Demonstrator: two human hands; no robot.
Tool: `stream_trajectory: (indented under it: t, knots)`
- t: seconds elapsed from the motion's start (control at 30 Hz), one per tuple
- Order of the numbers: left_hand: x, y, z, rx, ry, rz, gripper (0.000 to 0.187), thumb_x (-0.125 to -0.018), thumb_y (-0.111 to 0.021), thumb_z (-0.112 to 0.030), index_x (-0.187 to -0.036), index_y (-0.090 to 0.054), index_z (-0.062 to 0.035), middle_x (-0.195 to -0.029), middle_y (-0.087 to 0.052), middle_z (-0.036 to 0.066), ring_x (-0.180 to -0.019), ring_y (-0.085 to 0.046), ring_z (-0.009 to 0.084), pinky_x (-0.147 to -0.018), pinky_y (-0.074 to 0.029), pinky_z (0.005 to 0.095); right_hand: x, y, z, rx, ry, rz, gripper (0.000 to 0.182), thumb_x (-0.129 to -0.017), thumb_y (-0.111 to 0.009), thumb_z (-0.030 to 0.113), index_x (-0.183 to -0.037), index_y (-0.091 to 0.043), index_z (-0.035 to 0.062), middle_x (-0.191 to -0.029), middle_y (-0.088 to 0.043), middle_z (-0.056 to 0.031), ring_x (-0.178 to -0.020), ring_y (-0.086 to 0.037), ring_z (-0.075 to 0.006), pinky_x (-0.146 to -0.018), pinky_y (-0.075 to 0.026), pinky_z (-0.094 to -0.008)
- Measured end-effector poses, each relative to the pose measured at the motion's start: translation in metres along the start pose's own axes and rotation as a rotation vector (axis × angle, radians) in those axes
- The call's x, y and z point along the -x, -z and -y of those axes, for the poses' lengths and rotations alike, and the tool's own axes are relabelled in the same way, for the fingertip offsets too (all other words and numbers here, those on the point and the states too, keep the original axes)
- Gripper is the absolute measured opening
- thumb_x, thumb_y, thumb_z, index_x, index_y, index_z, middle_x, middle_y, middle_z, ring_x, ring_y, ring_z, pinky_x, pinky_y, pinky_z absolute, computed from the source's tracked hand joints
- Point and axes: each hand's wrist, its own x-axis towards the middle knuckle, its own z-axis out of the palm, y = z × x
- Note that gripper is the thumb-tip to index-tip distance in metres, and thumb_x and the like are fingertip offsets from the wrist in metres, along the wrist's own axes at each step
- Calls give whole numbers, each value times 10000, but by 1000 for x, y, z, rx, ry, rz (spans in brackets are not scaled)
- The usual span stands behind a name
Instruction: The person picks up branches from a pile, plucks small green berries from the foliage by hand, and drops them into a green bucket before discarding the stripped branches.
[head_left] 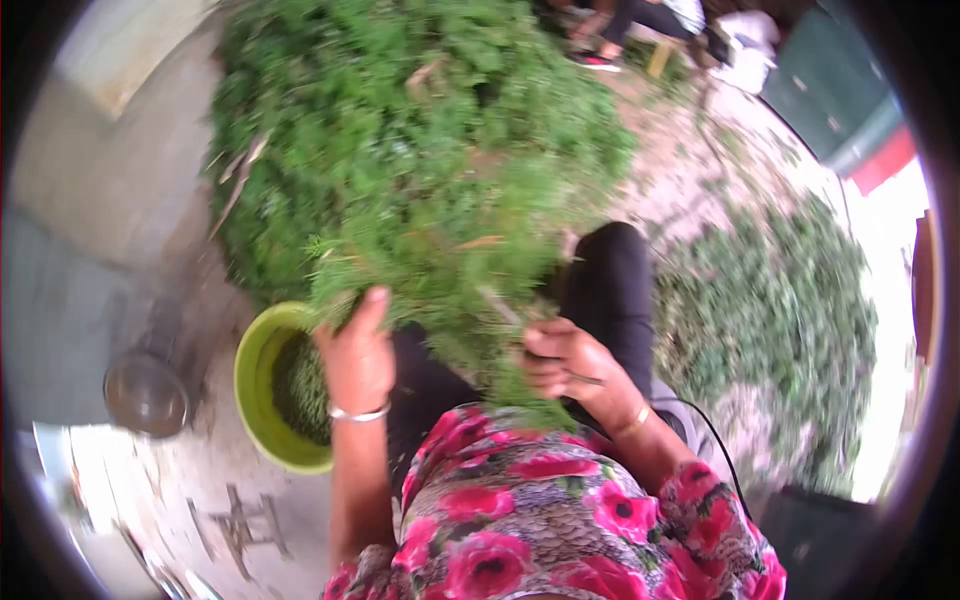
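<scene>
My left hand [358, 365] is closed on a feathery green branch [430, 285], its thumb raised along the near edge. The branch spreads in front of my lap and is blurred by motion. My right hand [570, 362] is wrapped round a slim tool with a pale, metal-looking front part [500, 305] that reaches into the foliage. A thin dark end of the tool sticks out behind my fingers. Its exact kind is too blurred to tell. Beside my left wrist stands a yellow-green bucket [250, 400] with small green bits [303, 390] inside.
A large heap of green branches [400, 110] lies ahead. More greenery [770, 310] is strewn at the right. Another person's leg and shoe [597, 61] show at the top. On the left are a round metal-looking object [147, 395] and a small wooden stool [240, 530].
</scene>
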Motion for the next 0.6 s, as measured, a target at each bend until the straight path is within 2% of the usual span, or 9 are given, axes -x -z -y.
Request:
stream_trajectory:
  t: [0.03, 0.1, 0.23, 0.37, 0.47, 0.5, 0.53, 0.57, 0.6]
  knots:
    - [-3, 10, -2, -236, -31, 59, 293, -797, -636, -41, -1077, -551, -20, -929, -609, 68, -811, -600, 189, -710, -504, 344, -6, -9, 2, 96, 29, -61, 230, -939, -453, 121, -719, -403, 76, -524, -272, 43, -415, -259, -71, -368, -234, -246]
    - [3, 6, -2, -126, 35, 41, 273, -812, -637, -100, -1047, -555, 10, -926, -620, 103, -815, -608, 203, -673, -500, 297, -18, -15, 10, 76, 10, -107, 186, -887, -512, 79, -723, -427, 52, -540, -303, 18, -440, -296, -83, -375, -255, -254]
    - [3, 29, 19, -160, 269, 4, 246, -819, -603, -101, -1022, -568, 34, -869, -635, 157, -736, -625, 233, -639, -515, 307, -30, -2, 36, 268, 310, -136, 165, -821, -527, 7, -659, -501, -12, -627, -505, -95, -540, -517, -185, -470, -469, -325]
    - [-4, 65, 44, -93, 457, 6, 192, -817, -612, -143, -952, -584, -8, -831, -630, 138, -700, -606, 202, -593, -489, 271, 19, 12, 96, 308, 546, -270, 91, -803, -548, -9, -730, -558, -63, -648, -530, -124, -544, -538, -211, -496, -478, -368]
    - [-13, 91, 59, 31, 572, 31, 170, -820, -621, -158, -937, -585, -40, -849, -625, 107, -751, -595, 200, -629, -498, 297, 94, 30, 151, -113, 878, -760, 50, -750, -516, -49, -743, -544, -89, -627, -534, -188, -505, -536, -264, -375, -395, -286]
    - [-18, 97, 61, 67, 611, 44, 162, -824, -631, -163, -937, -583, -57, -885, -623, 90, -797, -595, 207, -657, -508, 320, 130, 80, 175, -174, 961, -734, 92, -781, -481, -28, -727, -514, -96, -581, -498, -179, -492, -512, -284, -451, -438, -368]
    - [-21, 104, 64, 67, 669, 1, 205, -845, -612, -169, -993, -573, -32, -952, -618, 135, -838, -599, 245, -691, -516, 361, 166, 98, 187, -190, 1323, -678, 197, -825, -492, 89, -746, -514, -90, -632, -534, -207, -562, -551, -293, -499, -463, -382]
    - [-24, 109, 66, 62, 729, -42, 251, -866, -593, -175, -1050, -563, -7, -1018, -613, 180, -880, -603, 283, -726, -523, 403, 200, 96, 197, -161, 1674, -869, 323, -848, -510, 246, -749, -534, -61, -659, -541, -198, -635, -581, -305, -547, -455, -413]
    - [-27, 109, 70, 75, 761, -85, 226, -871, -584, -171, -1026, -568, -7, -953, -621, 161, -848, -607, 276, -713, -522, 392, 238, 109, 207, 165, 1737, -1441, 383, -851, -504, 317, -741, -539, -49, -672, -542, -189, -621, -564, -294, -559, -441, -418]
